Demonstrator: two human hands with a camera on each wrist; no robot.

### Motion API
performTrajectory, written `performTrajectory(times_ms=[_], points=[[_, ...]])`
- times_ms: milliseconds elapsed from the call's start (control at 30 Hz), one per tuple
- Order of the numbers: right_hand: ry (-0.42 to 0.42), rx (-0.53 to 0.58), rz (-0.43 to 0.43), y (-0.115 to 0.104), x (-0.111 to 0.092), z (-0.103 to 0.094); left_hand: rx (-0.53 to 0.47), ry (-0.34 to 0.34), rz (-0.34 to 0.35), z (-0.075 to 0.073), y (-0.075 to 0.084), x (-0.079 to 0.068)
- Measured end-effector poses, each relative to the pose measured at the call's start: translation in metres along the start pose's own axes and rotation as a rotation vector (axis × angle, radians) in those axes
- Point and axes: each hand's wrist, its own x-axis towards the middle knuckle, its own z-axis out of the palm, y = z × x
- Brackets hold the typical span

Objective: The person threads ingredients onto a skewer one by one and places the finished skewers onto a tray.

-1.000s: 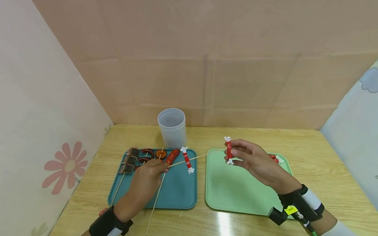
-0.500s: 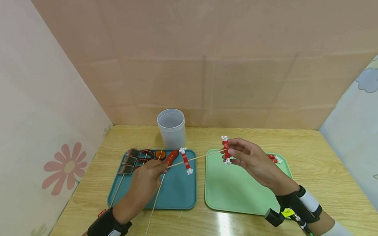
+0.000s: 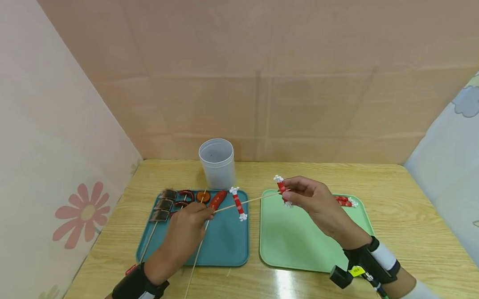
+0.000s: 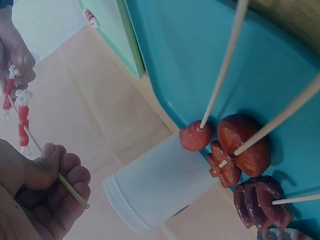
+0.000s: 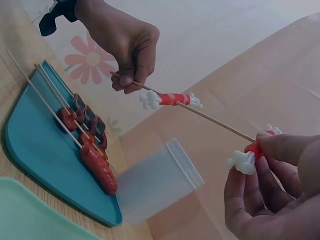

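Observation:
My left hand (image 3: 183, 229) pinches a thin wooden skewer (image 3: 257, 198) near one end, above the blue tray. Threaded crosswise on it is a red piece with frilled white ends (image 3: 238, 204), touched by neither hand. In my right hand (image 3: 317, 207), thumb and fingers pinch a second red-and-white piece (image 5: 254, 150), which meets the skewer's far end over the green tray. The tip appears to pass through this piece in the head view; my thumb partly hides the spot. The left wrist view shows the skewer's butt (image 4: 80, 199) sticking out past my curled fingers.
The blue tray (image 3: 227, 251) holds several loaded skewers, among them a sausage (image 3: 218, 199) and dark squares (image 3: 164, 204). Behind it stands a translucent cup (image 3: 218, 171). More red-and-white pieces (image 3: 344, 201) lie in the green tray (image 3: 295, 250) at right. Walls stand behind and on both sides.
My right hand has moved slightly left with its red-and-white piece, which meets the skewer's tip and now leans. The left hand and the threaded piece have barely moved.

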Motion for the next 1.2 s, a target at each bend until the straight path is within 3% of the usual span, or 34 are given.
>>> performTrajectory(times_ms=[300, 467, 600, 700, 867, 933, 1067, 1200], points=[[0.019, 0.031, 0.048, 0.003, 0.005, 0.027, -0.058, 0.033, 0.052, 0.002, 0.008, 0.009], [0.016, 0.065, 0.050, 0.008, 0.010, 0.039, -0.062, 0.017, 0.040, 0.003, 0.011, 0.013], [0.006, -0.005, 0.057, 0.009, 0.012, 0.036, -0.052, 0.032, 0.028, 0.003, 0.010, 0.011], [-0.017, -0.250, 0.029, 0.013, 0.015, 0.017, -0.023, 0.060, 0.015, 0.002, 0.007, 0.010], [0.046, -0.976, -0.123, 0.030, 0.014, -0.047, 0.053, 0.081, -0.022, -0.001, -0.001, 0.006], [0.068, -1.181, -0.140, 0.040, 0.010, -0.075, 0.072, 0.086, -0.035, -0.003, -0.006, 0.002], [0.035, -1.366, -0.111, 0.064, 0.001, -0.117, 0.076, 0.085, -0.071, -0.008, -0.015, -0.008], [0.017, -1.419, -0.114, 0.082, -0.008, -0.137, 0.071, 0.041, -0.109, -0.013, -0.021, -0.015]])
